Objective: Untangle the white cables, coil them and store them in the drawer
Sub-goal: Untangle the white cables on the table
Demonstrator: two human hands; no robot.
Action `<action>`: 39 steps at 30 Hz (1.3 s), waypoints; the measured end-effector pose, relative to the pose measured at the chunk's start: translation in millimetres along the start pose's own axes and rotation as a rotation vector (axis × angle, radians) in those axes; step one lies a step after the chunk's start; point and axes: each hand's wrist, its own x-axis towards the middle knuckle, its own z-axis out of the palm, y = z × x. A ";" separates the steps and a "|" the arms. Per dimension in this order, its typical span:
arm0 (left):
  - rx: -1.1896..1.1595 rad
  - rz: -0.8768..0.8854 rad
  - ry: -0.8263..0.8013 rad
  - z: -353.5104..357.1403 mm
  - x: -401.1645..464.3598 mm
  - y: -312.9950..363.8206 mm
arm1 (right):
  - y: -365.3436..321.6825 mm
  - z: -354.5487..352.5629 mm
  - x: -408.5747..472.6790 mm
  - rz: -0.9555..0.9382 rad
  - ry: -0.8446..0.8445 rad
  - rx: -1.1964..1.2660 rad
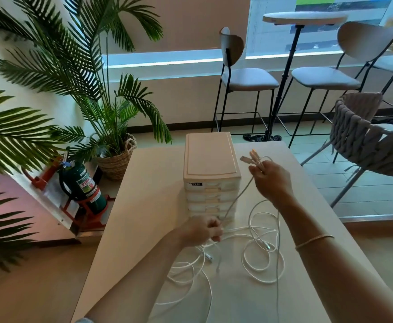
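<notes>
Two hands worked over a pale worktop (144, 194) on which a loose tangle of white cables (256, 257) lay spread in loops. The right hand (272, 180) was raised above the surface, just to the right of a small cream drawer unit (210, 169), with its fingers curled around a bunch of cable ends; several plugs (251, 157) stuck up past the fingertips. From that hand one strand ran down and to the left, taut, across the front of the drawer unit to the left hand (203, 230). The left hand sat low, close to the worktop at the foot of the unit, its fingers closed in a fist-like pinch on the cable where it met the tangle. Other strands hung from the right hand in slack curves and joined the loops on the worktop between the two forearms, with further coils lying nearer the person. A thin band (314, 241) circled the right forearm.

The drawer unit stood upright near the far middle of the worktop, its flat lid on top and a stack of shallow drawers facing the person, all of them pushed in; a dark label (195, 183) sat at its upper left front.

Beyond the worktop, a potted palm (111, 127) in a woven basket stood on the floor to the left, with a green fire extinguisher (83, 185) on a red stand beside it. Tall stools (244, 78) and a round high table (305, 18) stood by the window, and a woven chair (367, 138) was at the right.
</notes>
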 end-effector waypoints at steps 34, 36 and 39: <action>-0.277 -0.026 0.038 -15.9 -9.9 -19.6 | 21.8 -3.5 -13.7 -0.018 -0.330 -0.159; -0.259 -0.098 0.050 -13.3 -9.0 -39.2 | 30.3 -10.2 -7.2 0.017 -0.264 -0.209; -0.181 -0.169 0.079 -8.1 -7.2 -56.5 | 42.8 -19.0 -1.5 0.070 -0.150 -0.228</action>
